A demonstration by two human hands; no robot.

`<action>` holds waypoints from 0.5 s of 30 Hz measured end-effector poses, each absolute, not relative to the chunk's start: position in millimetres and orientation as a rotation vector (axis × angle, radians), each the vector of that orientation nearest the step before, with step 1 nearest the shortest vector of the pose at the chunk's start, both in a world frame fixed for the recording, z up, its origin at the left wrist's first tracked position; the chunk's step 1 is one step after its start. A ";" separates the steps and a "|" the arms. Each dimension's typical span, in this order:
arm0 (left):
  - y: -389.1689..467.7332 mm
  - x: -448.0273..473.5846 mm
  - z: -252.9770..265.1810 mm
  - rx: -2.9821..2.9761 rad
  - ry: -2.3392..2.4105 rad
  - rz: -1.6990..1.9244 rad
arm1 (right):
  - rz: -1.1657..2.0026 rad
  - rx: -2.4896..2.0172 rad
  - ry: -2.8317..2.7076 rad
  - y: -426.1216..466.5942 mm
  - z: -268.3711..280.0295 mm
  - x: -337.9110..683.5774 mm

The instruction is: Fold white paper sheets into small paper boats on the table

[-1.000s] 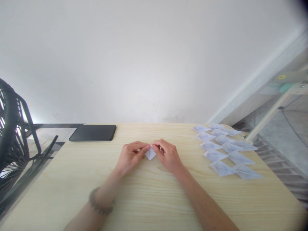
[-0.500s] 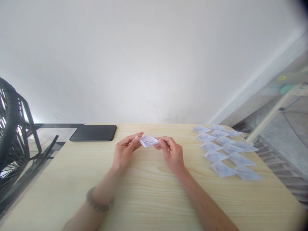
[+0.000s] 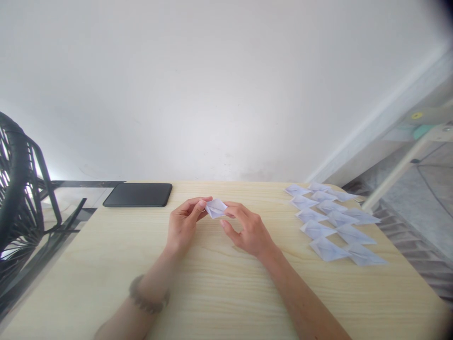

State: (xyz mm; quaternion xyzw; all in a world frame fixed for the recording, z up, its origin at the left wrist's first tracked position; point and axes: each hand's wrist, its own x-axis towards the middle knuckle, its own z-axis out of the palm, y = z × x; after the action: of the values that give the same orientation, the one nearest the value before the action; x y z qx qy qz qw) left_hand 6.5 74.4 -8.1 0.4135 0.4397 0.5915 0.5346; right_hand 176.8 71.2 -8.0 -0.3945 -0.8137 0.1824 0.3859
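A small white folded paper piece [image 3: 215, 208], diamond-shaped with creases, is held up over the middle of the table. My left hand [image 3: 184, 222] pinches its left corner between thumb and fingers. At the right corner, my right hand [image 3: 247, 227] has its fingertips against or just behind the paper. The right thumb stands apart below, away from the paper, so that hand is not gripping it. To the right lie several similar folded paper pieces [image 3: 329, 249] in slanting, overlapping rows.
A black phone [image 3: 138, 195] lies at the table's back left. The pale wooden table [image 3: 219, 293] meets a white wall [image 3: 226, 94] behind. A black woven chair [image 3: 21, 189] stands to the left, and a pale metal frame [image 3: 399, 170] beyond the right edge.
My right thumb has come away from the paper's right corner and the right fingers have spread and shifted slightly left. The left hand keeps its pinch; the paper has tilted a little.
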 end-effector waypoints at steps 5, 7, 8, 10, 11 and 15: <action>74.3 7.6 -7.2 0.976 0.978 1.410 | 0.491 -1.070 -1.929 74.0 -17.6 174.6; 74.7 7.8 -7.1 0.943 0.918 1.423 | 0.516 -1.098 -1.810 74.3 -19.6 173.5; 74.9 7.6 -7.0 0.933 0.887 1.428 | 0.541 -1.104 -1.757 74.1 -19.7 173.0; 75.2 6.0 -6.5 0.937 0.837 1.417 | 0.608 -1.112 -1.679 73.6 -18.7 172.7; 75.3 4.7 -6.0 0.954 0.822 1.400 | 0.639 -1.121 -1.651 73.4 -18.0 173.0; 75.6 -1.5 -3.7 1.119 0.844 1.230 | 0.716 -1.141 -1.617 74.2 -17.1 175.7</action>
State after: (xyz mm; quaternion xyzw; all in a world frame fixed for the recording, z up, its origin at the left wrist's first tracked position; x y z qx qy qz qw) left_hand -1.5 75.6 -3.7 0.4820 0.3635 0.5298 0.5957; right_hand 175.7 74.2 -17.1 -0.4710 -0.6672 0.2957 0.4955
